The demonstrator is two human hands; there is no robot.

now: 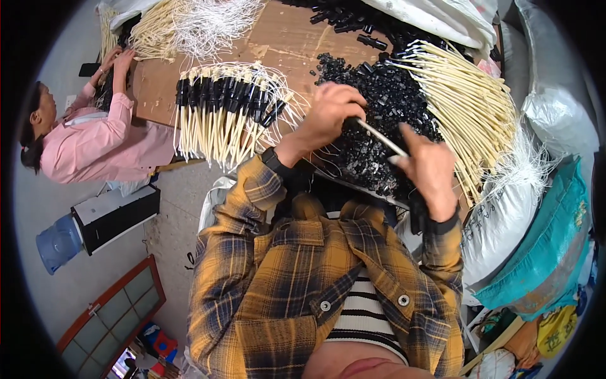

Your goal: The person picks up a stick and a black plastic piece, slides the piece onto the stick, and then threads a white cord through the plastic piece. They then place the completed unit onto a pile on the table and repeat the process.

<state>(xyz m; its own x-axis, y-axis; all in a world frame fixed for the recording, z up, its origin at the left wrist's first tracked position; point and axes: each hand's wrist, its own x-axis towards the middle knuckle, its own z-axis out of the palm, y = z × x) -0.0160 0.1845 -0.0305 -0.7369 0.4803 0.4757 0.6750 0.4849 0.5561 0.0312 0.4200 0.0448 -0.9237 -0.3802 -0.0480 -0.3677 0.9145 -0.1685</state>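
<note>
In front of me a slim cream-coloured tube (pixel 383 138) slants between my hands, above a heap of small black plastic parts (pixel 372 158). My left hand (pixel 332 112) is closed round its upper end, where a black plastic fitting (pixel 353 122) partly shows; my fingers hide the rest of it. At the lower end, my right hand (pixel 430 169) has closed on the tube with the thumb side, its index finger raised. Left of my left hand lies a row of cream tubes (pixel 221 129) with black fittings and thin white cords at their tops.
Loose cream tubes (pixel 470 104) with white cords (pixel 521 165) pile up on the right. Longer black fittings (pixel 372 42) lie at the table's (pixel 287 38) back. A co-worker in a pink jacket (pixel 88 145) handles items at the left end. White and teal sacks (pixel 543 246) stand right.
</note>
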